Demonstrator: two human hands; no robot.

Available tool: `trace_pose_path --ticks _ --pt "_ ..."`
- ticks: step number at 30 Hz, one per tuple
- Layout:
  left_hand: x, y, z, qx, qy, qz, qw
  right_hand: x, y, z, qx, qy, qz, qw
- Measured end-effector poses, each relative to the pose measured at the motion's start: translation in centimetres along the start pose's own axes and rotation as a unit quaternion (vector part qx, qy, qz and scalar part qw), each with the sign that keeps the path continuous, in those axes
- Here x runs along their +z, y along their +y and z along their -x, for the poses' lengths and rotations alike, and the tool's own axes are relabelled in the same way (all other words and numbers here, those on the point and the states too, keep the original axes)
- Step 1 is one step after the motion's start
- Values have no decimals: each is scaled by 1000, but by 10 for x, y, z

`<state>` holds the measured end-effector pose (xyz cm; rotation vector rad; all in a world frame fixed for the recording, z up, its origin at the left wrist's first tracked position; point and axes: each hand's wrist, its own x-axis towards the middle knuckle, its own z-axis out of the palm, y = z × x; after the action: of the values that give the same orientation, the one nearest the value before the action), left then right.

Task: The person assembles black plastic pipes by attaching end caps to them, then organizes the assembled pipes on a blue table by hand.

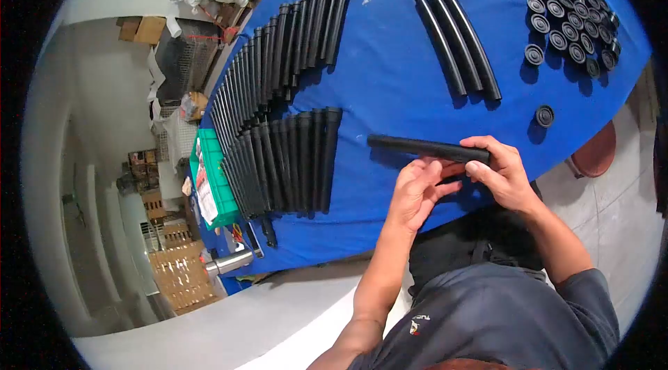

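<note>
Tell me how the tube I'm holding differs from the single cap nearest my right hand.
The tube is long and slim, while the cap is short and round. The tube is in your right hand; the cap sits untouched on the blue cloth. Both are dark.

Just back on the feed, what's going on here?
The person's right hand holds one end of a black tube; the left hand is at its middle. Three tubes lie ahead on the blue cloth, with a pile of caps and one separate cap to the right. Two rows of tubes lie left.
</note>
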<state>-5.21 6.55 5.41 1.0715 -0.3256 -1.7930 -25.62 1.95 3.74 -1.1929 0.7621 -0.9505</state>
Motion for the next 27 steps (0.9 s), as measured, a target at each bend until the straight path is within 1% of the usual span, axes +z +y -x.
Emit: trace_pose_path --ticks 1,4,5,6,8,10,11,12,14,15,16,18,20,21,24,25,26,27 --pt "6 -2 -5 -5 -25 35 999 0 -2 0 13 -5 -33 999" --pt "21 2 -14 50 -107 49 992 -4 -2 1 42 -23 -62 997" --pt "9 -1 -22 54 -144 46 987 -1 -5 2 51 -7 -54 997" --pt "-12 -12 -31 51 -135 52 988 6 -14 0 62 19 -38 997" --pt "-7 -12 -40 89 -180 103 974 6 -8 9 -30 35 87 995" --pt "-13 -9 -35 95 -178 132 970 4 -14 24 -32 75 193 978" --pt "-16 -11 -32 94 -168 157 969 -2 -24 33 -46 74 272 958" --pt "-18 -13 -33 104 -167 168 966 -12 -31 36 -97 85 357 925" --pt "-13 -15 -35 125 -167 157 965 -34 -46 38 -199 96 504 835" --pt "-10 -17 -35 119 -164 155 967 -42 -60 35 -182 130 543 809" --pt "-9 -16 -36 117 -161 151 968 -46 -74 30 -139 149 579 789" --pt "-8 -12 -33 114 -157 151 969 -60 -76 18 -80 138 662 732" --pt "-5 -10 -29 112 -154 162 968 -80 -62 14 -59 86 660 744" --pt "-5 -10 -28 113 -145 165 969 -77 -59 9 -46 59 657 750" --pt "-5 -9 -27 154 -147 167 963 -62 -57 5 -53 38 533 844" --pt "-5 -8 -27 162 -149 177 959 -46 -63 5 12 29 392 920" --pt "-6 -8 -27 170 -142 184 958 -34 -53 3 44 32 267 962" --pt "-8 -8 -28 177 -136 191 956 -24 -43 -3 33 31 200 979"
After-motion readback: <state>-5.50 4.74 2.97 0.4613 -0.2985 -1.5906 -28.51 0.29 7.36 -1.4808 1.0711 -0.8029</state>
